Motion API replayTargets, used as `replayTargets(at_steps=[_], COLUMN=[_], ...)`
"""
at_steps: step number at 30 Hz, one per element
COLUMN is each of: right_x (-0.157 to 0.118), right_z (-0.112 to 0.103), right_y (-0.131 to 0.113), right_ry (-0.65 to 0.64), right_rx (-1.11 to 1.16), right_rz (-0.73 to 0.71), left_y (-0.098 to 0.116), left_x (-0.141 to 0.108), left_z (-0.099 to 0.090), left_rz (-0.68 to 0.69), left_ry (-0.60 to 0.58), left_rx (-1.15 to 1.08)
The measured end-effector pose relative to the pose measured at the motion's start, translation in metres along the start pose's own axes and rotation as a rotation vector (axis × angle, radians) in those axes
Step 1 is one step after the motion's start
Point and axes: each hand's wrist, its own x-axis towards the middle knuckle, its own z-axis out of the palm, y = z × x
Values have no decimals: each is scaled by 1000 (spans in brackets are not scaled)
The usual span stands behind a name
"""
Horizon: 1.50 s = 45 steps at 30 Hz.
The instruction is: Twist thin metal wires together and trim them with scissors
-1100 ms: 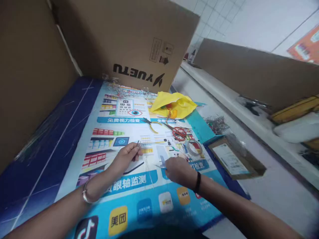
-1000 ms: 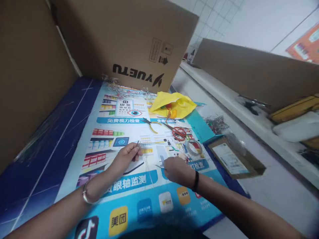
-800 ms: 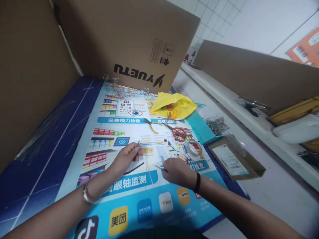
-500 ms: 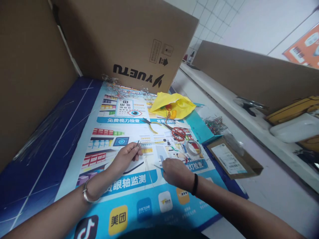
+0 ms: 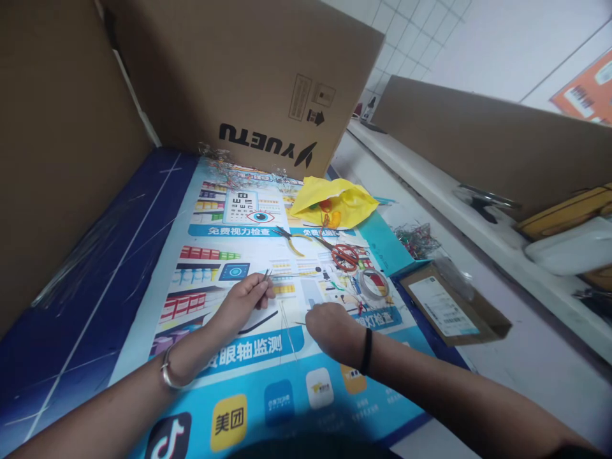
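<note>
My left hand is closed in a pinch on thin wires, whose short ends stick up past the thumb and forefinger. My right hand is curled with its back to me, to the right of the left one. A thin dark tip shows at its fingers; the rest of what it grips is hidden. Between the hands, several thin pale wires lie on the printed sheet. Beyond the hands are yellow-handled pliers, red-handled scissors and a roll of clear tape.
Behind the tools lies a yellow bag with small coloured pieces at its mouth. Tangled wire fills a blue box at right, beside an open cardboard box. Tall cardboard stands at the back, with loose wire at its foot.
My right hand has moved slightly down and left and turned, hiding more of the thin thing at its fingers. The left hand keeps its pinch, almost still.
</note>
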Motion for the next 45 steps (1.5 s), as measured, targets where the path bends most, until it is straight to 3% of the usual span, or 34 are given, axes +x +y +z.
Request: replayTargets(at_steps=[5,11,16,19,22,28,45], right_x=[6,3,3,11,23,42,37], right_z=[2,12,8,10,18,37,40], right_y=[-1,17,30,27,20,16,11], right_ry=[24,170,449,637,742,763,808], right_rx=[39,163,533,853,1016,1110,1099], right_rz=[59,150,142,132,113,135,86], left_y=[1,3,3,4,5,2,2], left_x=[0,-1,-2,-3,-5,-5,-3], left_z=[0,1,0,1,2,3,4], left_rz=[4,-2,23,80,142,80,78], left_ry=[1,18,40,72,96,6,77], left_rx=[-5,-7,-4,25,111,262,324])
